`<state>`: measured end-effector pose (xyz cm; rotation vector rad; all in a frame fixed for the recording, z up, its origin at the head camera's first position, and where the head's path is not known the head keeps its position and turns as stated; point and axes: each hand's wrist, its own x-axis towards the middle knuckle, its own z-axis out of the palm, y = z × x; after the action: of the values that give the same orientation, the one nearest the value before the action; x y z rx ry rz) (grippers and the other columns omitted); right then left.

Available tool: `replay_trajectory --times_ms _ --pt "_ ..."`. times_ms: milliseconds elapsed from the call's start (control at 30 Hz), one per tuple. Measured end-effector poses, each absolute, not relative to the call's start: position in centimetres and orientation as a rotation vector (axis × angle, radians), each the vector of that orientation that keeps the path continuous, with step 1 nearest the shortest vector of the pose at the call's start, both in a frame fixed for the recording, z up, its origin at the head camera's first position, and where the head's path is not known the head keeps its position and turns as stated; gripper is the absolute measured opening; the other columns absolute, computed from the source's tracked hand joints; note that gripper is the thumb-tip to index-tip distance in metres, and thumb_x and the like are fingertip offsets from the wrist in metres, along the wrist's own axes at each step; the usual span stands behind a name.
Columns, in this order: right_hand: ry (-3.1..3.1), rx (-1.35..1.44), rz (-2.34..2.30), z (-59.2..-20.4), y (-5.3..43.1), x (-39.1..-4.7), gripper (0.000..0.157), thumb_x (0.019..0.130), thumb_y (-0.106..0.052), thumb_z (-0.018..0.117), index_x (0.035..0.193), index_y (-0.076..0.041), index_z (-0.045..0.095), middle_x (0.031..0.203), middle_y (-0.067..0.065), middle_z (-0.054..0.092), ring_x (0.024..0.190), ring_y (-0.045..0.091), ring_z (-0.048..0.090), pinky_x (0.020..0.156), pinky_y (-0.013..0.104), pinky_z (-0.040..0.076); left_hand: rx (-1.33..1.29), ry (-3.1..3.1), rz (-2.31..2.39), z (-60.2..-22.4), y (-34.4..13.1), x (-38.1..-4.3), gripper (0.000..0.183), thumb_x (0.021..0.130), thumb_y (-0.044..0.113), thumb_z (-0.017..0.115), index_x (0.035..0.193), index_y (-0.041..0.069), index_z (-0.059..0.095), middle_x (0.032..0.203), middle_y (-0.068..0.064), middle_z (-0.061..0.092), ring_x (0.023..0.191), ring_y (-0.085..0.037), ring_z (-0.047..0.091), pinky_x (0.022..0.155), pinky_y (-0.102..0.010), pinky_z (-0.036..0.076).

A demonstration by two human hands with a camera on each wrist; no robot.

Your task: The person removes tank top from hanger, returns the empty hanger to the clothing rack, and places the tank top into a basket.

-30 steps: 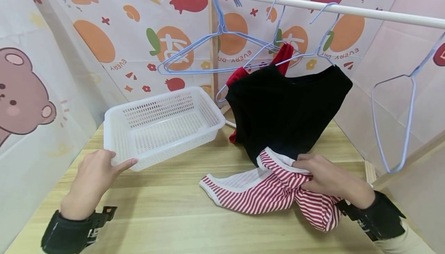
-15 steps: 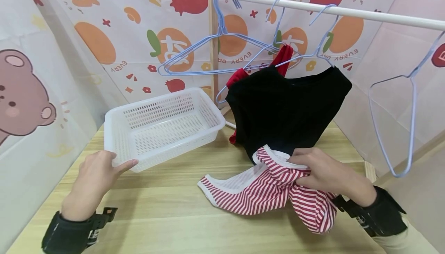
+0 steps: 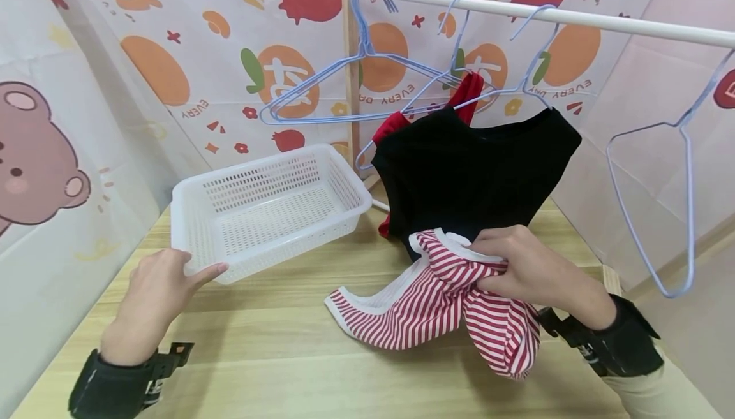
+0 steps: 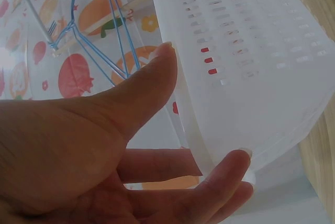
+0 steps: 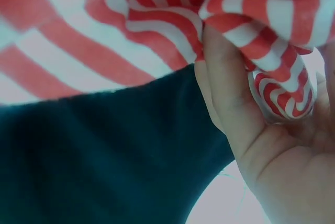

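My left hand (image 3: pixel 150 301) grips the near left corner of a white perforated plastic basket (image 3: pixel 304 238). In the left wrist view the thumb lies along the rim of the basket (image 4: pixel 251 93) and the fingers bend round its corner. My right hand (image 3: pixel 525 266) pinches a red-and-white striped garment with white trim (image 3: pixel 402 317) by its upper part. Part of the garment hangs below the hand, while its left end trails on the table. In the right wrist view, cloth folds of the striped garment (image 5: pixel 152 35) hide the fingertips. Just behind hangs a black sleeveless top (image 3: pixel 471 170).
A white rail (image 3: pixel 540 13) carries several light blue wire hangers (image 3: pixel 327 81). The black top and a red garment (image 3: pixel 469 97) hang there. One bare hanger (image 3: pixel 686 215) dangles at the right. Printed cloth walls (image 3: pixel 230 36) enclose the wooden table (image 3: pixel 275 355).
My right hand has moved left and slightly upward, drawing the striped garment with it. The left hand and basket stay where they were. The bare hanger at the right sways a little.
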<state>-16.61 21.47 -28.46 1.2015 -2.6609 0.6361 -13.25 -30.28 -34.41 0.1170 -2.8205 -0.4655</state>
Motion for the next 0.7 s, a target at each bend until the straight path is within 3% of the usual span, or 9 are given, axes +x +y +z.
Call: replay_trajectory --times_ms 700 --pt "-2.499 1.116 0.718 -24.7 18.9 -17.4 0.025 0.08 -0.011 0.088 0.104 -0.013 0.079 0.095 -0.003 0.076 0.081 0.007 0.064 0.076 0.026 0.061 0.115 -2.824 -0.458 -34.3 -30.3 -13.1 0.048 0.088 0.036 0.082 0.075 -0.004 0.06 0.063 -0.009 0.046 0.061 -0.026 0.044 0.052 -0.032 0.029"
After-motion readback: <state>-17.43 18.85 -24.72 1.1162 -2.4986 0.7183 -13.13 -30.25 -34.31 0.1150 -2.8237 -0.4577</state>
